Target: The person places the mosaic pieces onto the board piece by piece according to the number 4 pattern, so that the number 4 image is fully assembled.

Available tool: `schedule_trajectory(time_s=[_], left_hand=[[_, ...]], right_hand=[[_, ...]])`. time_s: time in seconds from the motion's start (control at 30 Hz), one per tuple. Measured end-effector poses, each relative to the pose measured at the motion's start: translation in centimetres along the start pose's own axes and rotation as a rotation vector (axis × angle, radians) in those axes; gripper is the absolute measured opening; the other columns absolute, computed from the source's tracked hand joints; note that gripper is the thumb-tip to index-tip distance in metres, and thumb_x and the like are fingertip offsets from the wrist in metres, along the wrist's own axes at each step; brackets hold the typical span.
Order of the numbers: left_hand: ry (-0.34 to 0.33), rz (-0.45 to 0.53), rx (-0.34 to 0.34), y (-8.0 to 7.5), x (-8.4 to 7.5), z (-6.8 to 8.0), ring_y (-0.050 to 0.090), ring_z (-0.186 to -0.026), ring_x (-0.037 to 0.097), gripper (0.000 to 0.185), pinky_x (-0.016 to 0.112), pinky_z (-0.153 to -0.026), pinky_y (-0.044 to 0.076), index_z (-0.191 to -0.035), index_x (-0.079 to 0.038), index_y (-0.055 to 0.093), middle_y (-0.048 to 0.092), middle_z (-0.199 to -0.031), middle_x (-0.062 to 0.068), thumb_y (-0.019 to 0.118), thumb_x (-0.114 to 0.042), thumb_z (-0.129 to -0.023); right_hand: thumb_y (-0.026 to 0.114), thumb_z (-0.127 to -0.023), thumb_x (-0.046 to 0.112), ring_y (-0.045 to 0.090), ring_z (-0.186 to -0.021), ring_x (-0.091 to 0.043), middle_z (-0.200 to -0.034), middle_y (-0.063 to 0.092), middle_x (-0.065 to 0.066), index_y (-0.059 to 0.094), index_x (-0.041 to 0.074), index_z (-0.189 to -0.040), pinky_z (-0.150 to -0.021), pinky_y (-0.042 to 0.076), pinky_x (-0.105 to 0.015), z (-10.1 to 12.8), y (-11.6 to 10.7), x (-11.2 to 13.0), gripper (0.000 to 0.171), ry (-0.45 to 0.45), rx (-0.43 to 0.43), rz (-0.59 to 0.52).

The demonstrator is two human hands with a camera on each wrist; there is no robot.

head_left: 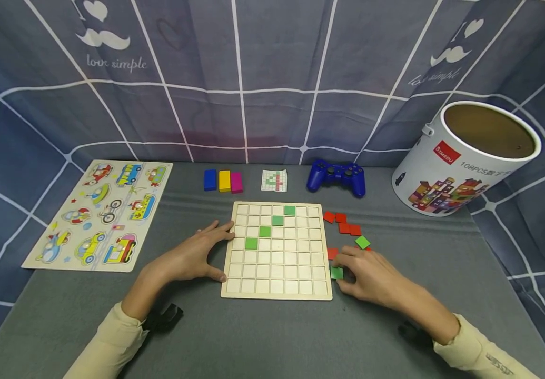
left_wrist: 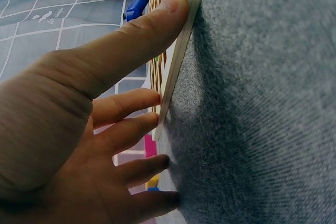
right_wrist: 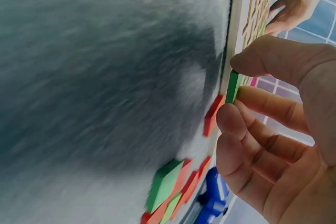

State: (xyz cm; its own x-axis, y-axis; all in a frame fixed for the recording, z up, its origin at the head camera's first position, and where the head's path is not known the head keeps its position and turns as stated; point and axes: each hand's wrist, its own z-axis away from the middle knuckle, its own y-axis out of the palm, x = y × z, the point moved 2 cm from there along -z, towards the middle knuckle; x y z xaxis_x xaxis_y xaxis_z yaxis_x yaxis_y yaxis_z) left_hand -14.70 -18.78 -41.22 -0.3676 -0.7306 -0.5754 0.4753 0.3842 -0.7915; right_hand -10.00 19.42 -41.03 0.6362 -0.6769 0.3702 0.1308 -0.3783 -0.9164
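Note:
A wooden grid board (head_left: 277, 259) lies flat in the middle, with several green square tiles (head_left: 265, 231) set in its upper cells along a diagonal. My left hand (head_left: 195, 256) rests at the board's left edge, its fingers spread and the thumb (left_wrist: 170, 11) touching the rim. By the board's right edge, my right hand (head_left: 372, 275) pinches a green tile (right_wrist: 232, 86) between thumb and fingers. Several red tiles (head_left: 344, 228) lie beyond that hand, some partly hidden by it, along with a loose green tile (head_left: 362, 242).
Behind the board are blue, yellow and pink blocks (head_left: 225, 181), a small patterned card (head_left: 274, 180) and a blue game controller (head_left: 336, 178). A white bucket (head_left: 424, 173) stands at the back right. To the left lies a vehicle picture board (head_left: 111, 210).

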Motion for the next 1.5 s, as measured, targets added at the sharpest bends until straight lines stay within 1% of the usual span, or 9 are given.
schedule_trajectory(time_s=[0.2, 0.33, 0.47, 0.6, 0.73, 1.0, 1.13, 1.3, 1.5], left_hand=[[0.009, -0.001, 0.007, 0.2, -0.1, -0.3, 0.013, -0.150, 0.040, 0.094, 0.067, -0.114, 0.014, -0.146, -0.006, 0.050, 0.024, -0.164, 0.007, 0.094, -0.029, -0.067], [0.006, -0.002, 0.008, 0.2, -0.1, -0.3, 0.013, -0.150, 0.040, 0.095, 0.067, -0.114, 0.014, -0.146, -0.006, 0.050, 0.024, -0.164, 0.007, 0.095, -0.029, -0.066], [0.009, -0.005, 0.010, 0.2, -0.2, -0.3, 0.012, -0.150, 0.040, 0.095, 0.066, -0.115, 0.013, -0.146, -0.006, 0.049, 0.024, -0.164, 0.007, 0.094, -0.029, -0.067], [0.008, -0.009, 0.011, 0.1, -0.2, -0.3, 0.013, -0.150, 0.041, 0.094, 0.067, -0.114, 0.013, -0.146, -0.006, 0.049, 0.024, -0.164, 0.007, 0.094, -0.029, -0.067], [0.011, -0.002, 0.007, 0.0, 0.0, -0.2, 0.012, -0.150, 0.040, 0.094, 0.066, -0.115, 0.013, -0.146, -0.006, 0.050, 0.024, -0.164, 0.007, 0.094, -0.030, -0.067], [0.024, 0.007, -0.001, 0.1, 0.2, 0.0, 0.013, -0.150, 0.041, 0.092, 0.068, -0.114, 0.014, -0.145, -0.005, 0.050, 0.025, -0.164, 0.007, 0.093, -0.031, -0.068], [0.028, 0.009, 0.001, 0.1, 0.2, 0.0, 0.013, -0.150, 0.041, 0.092, 0.068, -0.114, 0.014, -0.145, -0.005, 0.050, 0.024, -0.164, 0.007, 0.093, -0.031, -0.068], [0.033, 0.008, -0.002, 0.0, 0.3, 0.0, 0.013, -0.149, 0.041, 0.091, 0.068, -0.113, 0.015, -0.144, -0.005, 0.050, 0.024, -0.164, 0.008, 0.093, -0.031, -0.068], [0.052, 0.003, -0.011, -0.1, 0.3, 0.1, 0.014, -0.149, 0.043, 0.092, 0.069, -0.113, 0.016, -0.144, -0.005, 0.051, 0.025, -0.163, 0.010, 0.094, -0.032, -0.067]], right_hand=[[0.080, -0.077, 0.013, 0.049, -0.064, -0.004, -0.088, 0.058, 0.009, 0.070, 0.016, -0.095, -0.055, 0.042, -0.019, -1.7, 0.7, 1.2, 0.020, -0.043, -0.030, -0.034], [0.079, -0.077, 0.013, 0.046, -0.062, -0.003, -0.085, 0.057, 0.007, 0.071, 0.016, -0.094, -0.054, 0.041, -0.019, -3.2, 1.4, 2.2, 0.020, -0.078, -0.024, -0.045], [0.078, -0.079, 0.014, 0.044, -0.062, -0.003, -0.084, 0.057, 0.006, 0.071, 0.014, -0.096, -0.052, 0.039, -0.019, -4.6, 2.1, 3.0, 0.018, -0.097, -0.004, -0.058], [0.078, -0.081, 0.015, 0.044, -0.062, -0.004, -0.083, 0.056, 0.005, 0.072, 0.014, -0.097, -0.052, 0.039, -0.020, -6.3, 2.5, 3.7, 0.017, -0.108, -0.004, -0.046], [0.076, -0.081, 0.013, 0.044, -0.060, -0.005, -0.082, 0.057, 0.004, 0.073, 0.013, -0.097, -0.051, 0.039, -0.021, -8.1, 2.9, 4.5, 0.017, -0.136, -0.005, -0.019], [0.075, -0.082, 0.014, 0.047, -0.062, -0.006, -0.083, 0.056, 0.005, 0.073, 0.013, -0.097, -0.055, 0.043, -0.023, -11.1, 4.3, 6.1, 0.015, -0.183, 0.048, 0.000], [0.076, -0.084, 0.016, 0.048, -0.064, -0.006, -0.085, 0.056, 0.005, 0.073, 0.013, -0.098, -0.057, 0.044, -0.023, -12.2, 4.9, 6.7, 0.015, -0.184, 0.076, 0.006], [0.076, -0.085, 0.018, 0.048, -0.063, -0.007, -0.085, 0.056, 0.005, 0.074, 0.012, -0.101, -0.056, 0.043, -0.023, -13.4, 5.4, 7.3, 0.017, -0.169, 0.094, 0.026], [0.077, -0.085, 0.018, 0.047, -0.062, -0.007, -0.082, 0.056, 0.005, 0.075, 0.013, -0.097, -0.054, 0.041, -0.021, -14.3, 5.8, 7.9, 0.013, -0.162, 0.124, 0.047]])
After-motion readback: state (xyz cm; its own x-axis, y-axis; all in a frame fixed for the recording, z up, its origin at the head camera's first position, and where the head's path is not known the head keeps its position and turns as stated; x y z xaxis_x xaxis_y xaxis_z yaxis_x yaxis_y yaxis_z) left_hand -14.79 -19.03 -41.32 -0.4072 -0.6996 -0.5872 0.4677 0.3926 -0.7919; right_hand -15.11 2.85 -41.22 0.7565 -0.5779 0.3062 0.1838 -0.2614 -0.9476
